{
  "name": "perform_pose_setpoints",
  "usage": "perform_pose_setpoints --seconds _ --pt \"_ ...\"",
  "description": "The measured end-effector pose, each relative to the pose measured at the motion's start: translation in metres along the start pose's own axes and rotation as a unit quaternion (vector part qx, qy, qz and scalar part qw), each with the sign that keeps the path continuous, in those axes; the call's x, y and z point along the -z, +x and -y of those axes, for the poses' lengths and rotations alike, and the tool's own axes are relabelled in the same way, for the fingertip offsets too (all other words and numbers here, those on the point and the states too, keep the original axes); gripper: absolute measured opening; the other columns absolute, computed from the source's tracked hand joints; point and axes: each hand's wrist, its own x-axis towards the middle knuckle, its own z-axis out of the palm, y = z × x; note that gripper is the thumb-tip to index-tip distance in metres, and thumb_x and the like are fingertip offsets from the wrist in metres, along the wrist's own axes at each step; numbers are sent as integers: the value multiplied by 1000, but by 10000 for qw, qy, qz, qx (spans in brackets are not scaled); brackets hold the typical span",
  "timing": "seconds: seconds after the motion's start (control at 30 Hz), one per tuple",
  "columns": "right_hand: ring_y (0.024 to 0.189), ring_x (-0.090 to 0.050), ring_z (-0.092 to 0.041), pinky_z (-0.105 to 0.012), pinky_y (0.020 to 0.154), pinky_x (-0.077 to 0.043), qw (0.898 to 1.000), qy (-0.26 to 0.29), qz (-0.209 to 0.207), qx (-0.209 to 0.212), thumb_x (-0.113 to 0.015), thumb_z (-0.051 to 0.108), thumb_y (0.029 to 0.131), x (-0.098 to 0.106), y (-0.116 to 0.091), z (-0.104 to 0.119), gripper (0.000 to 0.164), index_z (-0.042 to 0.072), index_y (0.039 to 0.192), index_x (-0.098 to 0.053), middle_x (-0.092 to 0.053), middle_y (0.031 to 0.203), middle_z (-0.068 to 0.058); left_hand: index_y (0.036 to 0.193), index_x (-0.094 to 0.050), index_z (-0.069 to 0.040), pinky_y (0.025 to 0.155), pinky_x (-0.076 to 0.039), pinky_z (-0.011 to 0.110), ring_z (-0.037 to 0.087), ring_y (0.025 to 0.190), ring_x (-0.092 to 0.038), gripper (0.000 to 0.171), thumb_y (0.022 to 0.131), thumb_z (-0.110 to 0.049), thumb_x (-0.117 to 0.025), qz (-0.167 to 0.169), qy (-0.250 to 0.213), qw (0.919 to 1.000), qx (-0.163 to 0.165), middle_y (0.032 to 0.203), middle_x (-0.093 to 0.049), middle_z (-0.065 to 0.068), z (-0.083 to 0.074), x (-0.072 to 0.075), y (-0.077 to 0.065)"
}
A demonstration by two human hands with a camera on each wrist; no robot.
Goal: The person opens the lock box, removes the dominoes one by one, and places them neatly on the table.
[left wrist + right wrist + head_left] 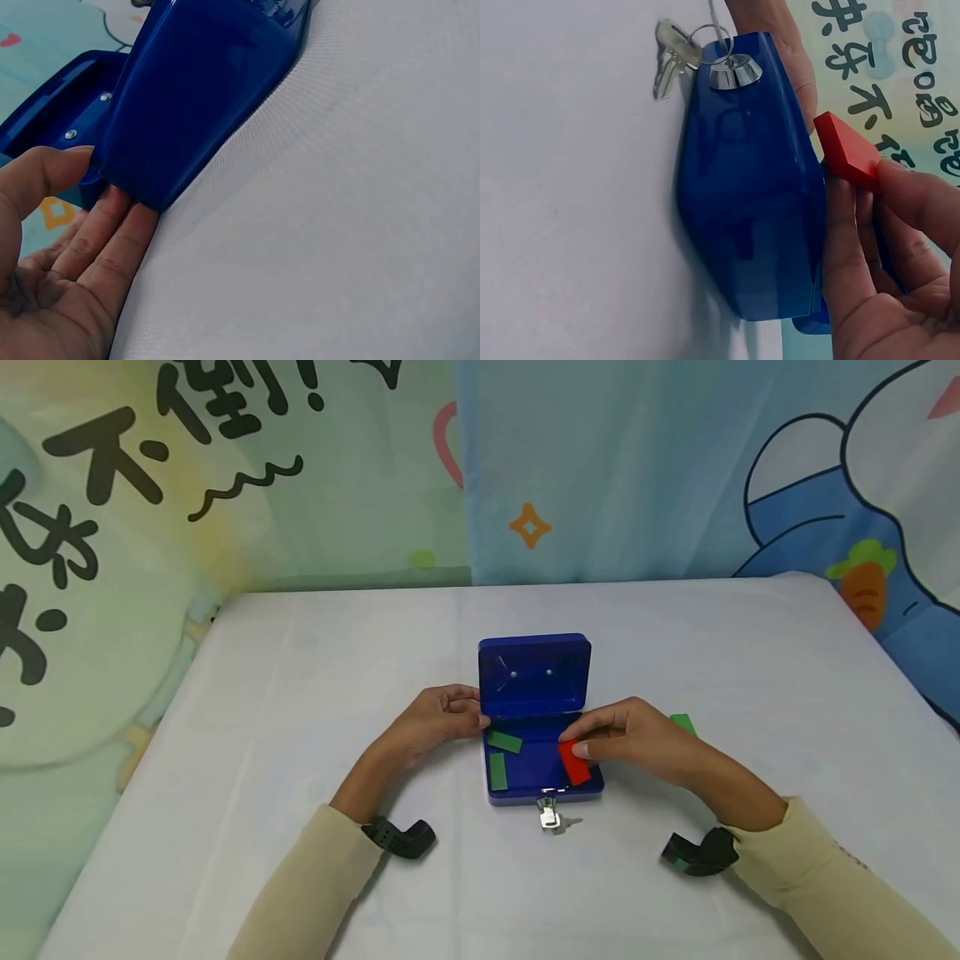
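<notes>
A blue metal cash box [517, 799] stands on the table with its lid [534, 693] raised. My left hand [438, 718] holds the box at its back left corner; the left wrist view shows the thumb at the rim and the fingers against the outside. Between thumb and fingers, my right hand [637, 735] pinches a red block [849, 152] over the right side of the open box. Inside, along the left, lie two green blocks, one slanted near the back [504, 742] and one near the front [498, 772].
At the box's front is a silver lock [735, 73] with keys [673, 56] hanging from a ring. Another green block [683, 723] lies on the white table [337, 635], partly hidden behind the right hand. A printed curtain [600, 468] hangs beyond the table's back edge.
</notes>
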Motion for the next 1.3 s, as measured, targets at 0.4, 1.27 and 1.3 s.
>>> perform_pose_setpoints --seconds 0.4,1.27,1.3 --pt "105 -63 -25 -31 86 -53 9996 -142 -170 -180 -66 16 93 4 -12 0 27 0 114 -69 -67 116 -12 127 -54 0 89 -51 32 21 99 -61 48 84 -5 -74 -16 -44 10000 25 97 -67 9 1 -1 2" --pt "96 -64 -22 -30 83 -53 9935 -15 -1087 -352 -64 12 94 41 -36 -14 30 -6 118 -65 -67 113 -12 127 -54 -1 90 -51 32 22 100 -62 47 84 -5 -75 -43 -38 9999 101 101 -68 12 -2 -2 0" --pt "94 -65 -22 -30 81 -53 9923 -110 -1161 -419 -64 14 95 43 -37 -14 31 -5 119 -64 -67 113 -12 127 -54 -1 90 -51 32 22 100 -62 47 84 -5 -75 -51 -31 9999 104 101 -68 11 -2 -2 0"
